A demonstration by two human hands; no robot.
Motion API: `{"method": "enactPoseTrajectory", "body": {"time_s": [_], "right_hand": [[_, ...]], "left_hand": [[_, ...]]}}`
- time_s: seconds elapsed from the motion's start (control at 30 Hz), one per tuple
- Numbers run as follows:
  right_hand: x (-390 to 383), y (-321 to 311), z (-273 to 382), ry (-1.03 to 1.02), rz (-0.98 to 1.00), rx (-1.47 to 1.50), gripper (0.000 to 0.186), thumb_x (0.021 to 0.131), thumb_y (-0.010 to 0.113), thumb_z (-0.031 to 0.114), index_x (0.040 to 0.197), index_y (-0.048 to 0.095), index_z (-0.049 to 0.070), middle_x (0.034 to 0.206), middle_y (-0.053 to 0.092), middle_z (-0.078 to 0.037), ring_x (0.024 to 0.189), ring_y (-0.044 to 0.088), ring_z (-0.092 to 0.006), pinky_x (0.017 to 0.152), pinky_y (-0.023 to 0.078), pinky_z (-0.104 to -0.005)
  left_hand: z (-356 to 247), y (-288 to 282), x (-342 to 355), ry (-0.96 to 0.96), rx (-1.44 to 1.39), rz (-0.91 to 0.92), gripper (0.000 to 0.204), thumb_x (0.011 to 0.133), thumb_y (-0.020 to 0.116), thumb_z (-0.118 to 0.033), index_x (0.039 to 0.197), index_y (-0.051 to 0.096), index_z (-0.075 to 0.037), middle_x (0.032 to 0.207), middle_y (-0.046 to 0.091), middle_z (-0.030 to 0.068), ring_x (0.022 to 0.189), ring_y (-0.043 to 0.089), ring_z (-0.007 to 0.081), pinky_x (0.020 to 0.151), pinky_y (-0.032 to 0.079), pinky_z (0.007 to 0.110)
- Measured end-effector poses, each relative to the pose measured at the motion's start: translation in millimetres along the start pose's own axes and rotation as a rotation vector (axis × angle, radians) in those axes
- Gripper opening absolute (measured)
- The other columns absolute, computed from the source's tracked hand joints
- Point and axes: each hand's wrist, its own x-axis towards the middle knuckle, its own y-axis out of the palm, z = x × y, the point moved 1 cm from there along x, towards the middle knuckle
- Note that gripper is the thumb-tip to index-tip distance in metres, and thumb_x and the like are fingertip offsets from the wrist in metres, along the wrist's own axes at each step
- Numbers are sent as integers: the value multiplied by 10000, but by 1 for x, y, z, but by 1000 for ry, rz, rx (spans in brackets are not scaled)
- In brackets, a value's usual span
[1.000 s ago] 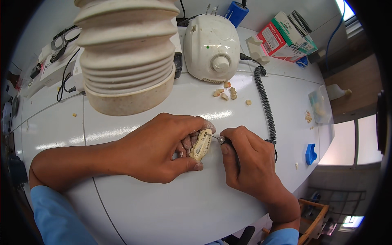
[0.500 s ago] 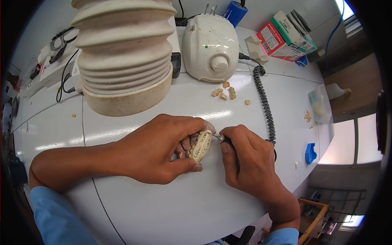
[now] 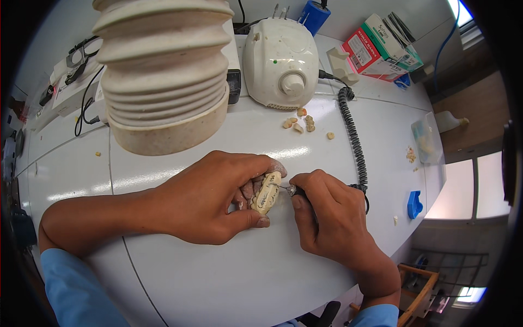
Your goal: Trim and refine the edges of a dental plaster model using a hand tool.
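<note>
My left hand (image 3: 215, 199) grips a small cream plaster dental model (image 3: 266, 197) with handwriting on its flat face; white dust coats the fingertips. Pinched in my right hand (image 3: 332, 210) is a dental handpiece (image 3: 293, 190) with a black body and a thin metal bur. The bur's tip reaches the model's right side, around its upper half. Most of the handpiece is hidden inside my fist. A coiled black cord (image 3: 354, 136) runs behind my right hand up to the white control unit (image 3: 281, 65), which has a round knob.
A wide ribbed suction hose (image 3: 163, 71) hangs over the table at upper left. Several cream and orange tooth-like pieces (image 3: 299, 123) lie below the control unit. To the right are a blue plastic piece (image 3: 414, 205), a clear container (image 3: 426, 139) and cardboard boxes (image 3: 376, 49).
The bur has shifted from the model's upper end down along its right side. The model is slightly turned in my left hand, and my right hand has moved a little left.
</note>
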Motion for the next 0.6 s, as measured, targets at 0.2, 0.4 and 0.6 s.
{"method": "enactPoseTrajectory", "body": {"time_s": [0.2,0.4,0.6], "right_hand": [[1,0,1,-2,6,-3,183,914,768,74,1044,641,55,847,614,-64,693,652,-240,554,497,-378],[-1,-1,0,-32,9,-12,151,936,748,59,1045,644,41,851,619,-70,695,657,-237,557,502,-377],[-1,2,-1,-13,-26,8,153,936,747,54,1050,646,36,857,627,-72,696,655,-236,554,501,-376]], "left_hand": [[0,0,-1,1,5,-2,655,882,880,-101,1467,606,11,1032,722,100,846,664,164,758,569,307],[0,-1,1,-13,-8,9,673,877,885,-99,1476,600,13,1043,723,100,850,663,160,764,567,308],[0,-1,1,-22,-33,26,678,881,890,-98,1481,596,17,1049,727,105,876,682,162,792,577,313]]}}
